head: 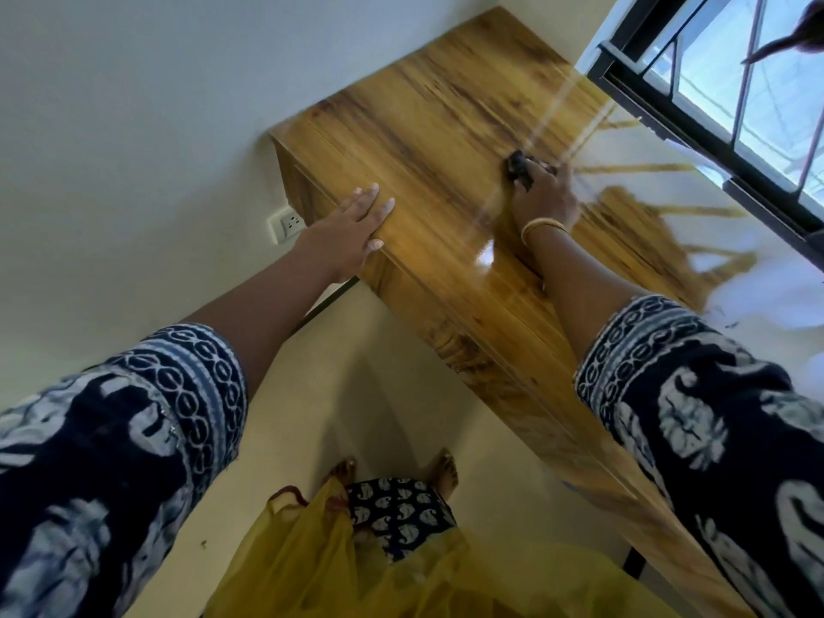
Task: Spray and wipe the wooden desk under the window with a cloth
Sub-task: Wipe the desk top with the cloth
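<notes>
Desk [428, 127] carries two hands: left hand [345, 234] flat, right hand [544, 198] gripping one dark cloth [519, 168]

A glossy wooden worktop [437, 127] runs along the right, under a dark-framed barred window [722, 95]. The left hand [352, 225] lies flat on the worktop's near left edge. Farther in and to the right, the right hand [544, 194] rests on a small dark crumpled cloth [519, 167] on the worktop. A white wall socket [287, 223] sits left of the worktop, below its edge.
</notes>
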A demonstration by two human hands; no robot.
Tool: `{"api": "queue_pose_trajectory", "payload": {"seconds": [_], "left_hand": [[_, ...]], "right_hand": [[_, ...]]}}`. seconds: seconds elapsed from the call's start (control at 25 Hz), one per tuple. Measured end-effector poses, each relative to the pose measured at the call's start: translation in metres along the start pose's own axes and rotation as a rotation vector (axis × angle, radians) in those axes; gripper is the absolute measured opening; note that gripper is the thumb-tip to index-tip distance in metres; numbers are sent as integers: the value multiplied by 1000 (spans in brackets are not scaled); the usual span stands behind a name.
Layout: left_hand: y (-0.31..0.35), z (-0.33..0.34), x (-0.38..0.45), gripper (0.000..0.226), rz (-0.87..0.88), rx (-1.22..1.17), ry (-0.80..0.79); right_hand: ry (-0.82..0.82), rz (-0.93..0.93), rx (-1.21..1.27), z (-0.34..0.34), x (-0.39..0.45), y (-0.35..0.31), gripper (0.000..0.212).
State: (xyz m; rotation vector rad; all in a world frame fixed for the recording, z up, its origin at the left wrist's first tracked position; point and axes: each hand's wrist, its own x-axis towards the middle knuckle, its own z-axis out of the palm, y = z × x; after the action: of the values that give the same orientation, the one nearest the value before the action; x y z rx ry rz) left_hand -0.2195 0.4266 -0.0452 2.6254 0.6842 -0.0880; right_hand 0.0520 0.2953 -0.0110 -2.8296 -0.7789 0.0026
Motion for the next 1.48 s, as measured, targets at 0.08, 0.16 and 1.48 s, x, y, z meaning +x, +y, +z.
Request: {"api": "queue_pose_trajectory", "payload": {"seconds": [0.08, 0.16, 1.48], "left_hand": [[1, 2, -1, 60, 3, -11, 43], [7, 9, -10, 57, -26, -67, 154], [236, 49, -118, 33, 142, -215, 193]], "right_hand": [[-28, -132, 10, 3, 1, -24, 43], [-58, -232, 38, 5, -3, -44, 44], [-421, 496, 1695, -83, -265, 190, 43]]}}
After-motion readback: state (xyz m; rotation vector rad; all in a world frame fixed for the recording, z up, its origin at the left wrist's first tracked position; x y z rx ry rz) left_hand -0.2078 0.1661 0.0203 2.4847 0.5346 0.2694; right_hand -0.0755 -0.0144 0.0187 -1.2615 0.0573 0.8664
